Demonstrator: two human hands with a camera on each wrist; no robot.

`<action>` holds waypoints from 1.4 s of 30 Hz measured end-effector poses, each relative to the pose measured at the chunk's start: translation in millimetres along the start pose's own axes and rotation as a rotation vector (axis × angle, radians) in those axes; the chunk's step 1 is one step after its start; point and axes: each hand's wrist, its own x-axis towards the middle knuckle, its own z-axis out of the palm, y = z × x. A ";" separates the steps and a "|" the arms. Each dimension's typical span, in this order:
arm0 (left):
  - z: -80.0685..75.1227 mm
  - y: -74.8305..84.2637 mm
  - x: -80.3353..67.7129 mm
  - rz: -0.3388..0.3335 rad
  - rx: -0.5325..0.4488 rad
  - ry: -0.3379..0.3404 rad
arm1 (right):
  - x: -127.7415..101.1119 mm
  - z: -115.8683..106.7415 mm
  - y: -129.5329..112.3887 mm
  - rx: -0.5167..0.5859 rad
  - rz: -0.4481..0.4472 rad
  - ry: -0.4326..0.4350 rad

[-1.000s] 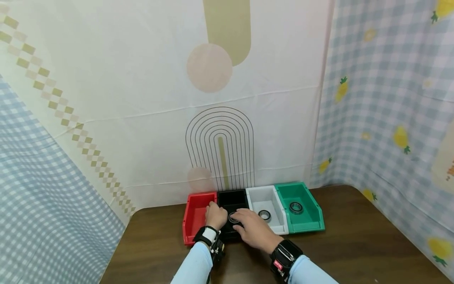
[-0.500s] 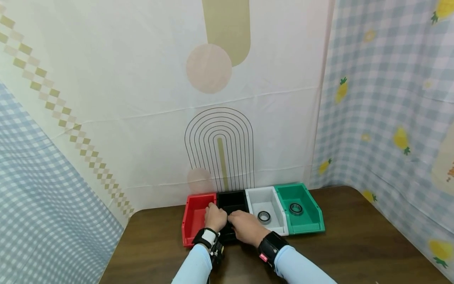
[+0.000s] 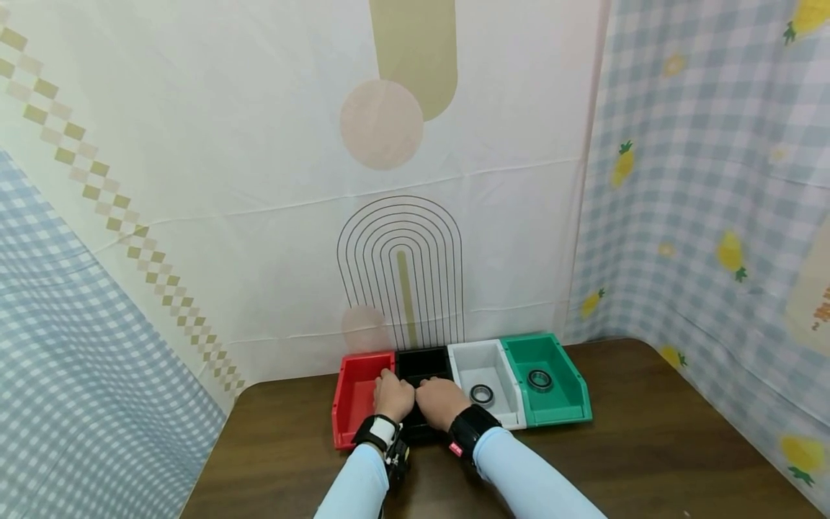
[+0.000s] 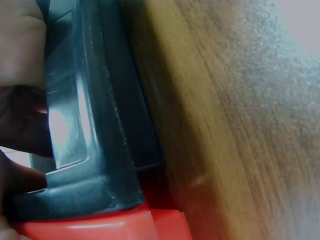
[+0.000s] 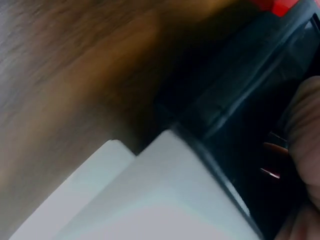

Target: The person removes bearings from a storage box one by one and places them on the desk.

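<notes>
Side by side stand a red bin (image 3: 347, 404), a black bin (image 3: 423, 360), a white bin (image 3: 476, 358) and a green bin (image 3: 563, 411). My left hand (image 3: 393, 398) grips the wall where the red and black bins meet, its fingers astride the black edge in the left wrist view. Into the black bin reaches my right hand (image 3: 442, 404), fingers curled downward. A small metallic glint shows beside them in the right wrist view; whether they pinch anything is hidden. One ball bearing (image 3: 482, 388) lies in the white bin, another ball bearing (image 3: 540, 373) in the green one.
The bins rest on a brown wooden table (image 3: 279, 447), near its back edge. Behind rises a pale printed cloth (image 3: 279, 180). Checked cloths hang at the left and right sides.
My right hand has moved left and down into the black bin, covering the bearing that was visible there. Its wrist has turned. My left hand has stayed in place.
</notes>
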 end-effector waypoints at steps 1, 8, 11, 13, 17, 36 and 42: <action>-0.3 -0.1 0.3 -0.001 0.002 0.000 | 1.1 0.3 -0.8 -0.004 0.005 0.000; -3.0 -2.1 1.1 -0.005 -0.003 -0.001 | 7.1 3.7 -4.0 0.021 0.022 -0.003; -4.1 -1.0 1.3 -0.006 -0.001 0.002 | 8.2 5.2 -3.5 0.019 0.024 0.010; -4.6 0.2 1.8 -0.006 0.000 0.004 | 8.3 4.8 -2.9 0.021 0.025 0.007; -3.4 1.5 1.3 -0.003 0.001 0.016 | 7.4 4.7 -1.4 0.026 0.026 0.010; 1.2 -0.7 -1.7 0.001 -0.012 0.018 | 4.9 15.3 -0.9 0.042 0.036 0.050; 0.2 4.9 -2.5 -0.009 -0.002 0.019 | 6.3 17.8 1.7 0.032 0.035 0.061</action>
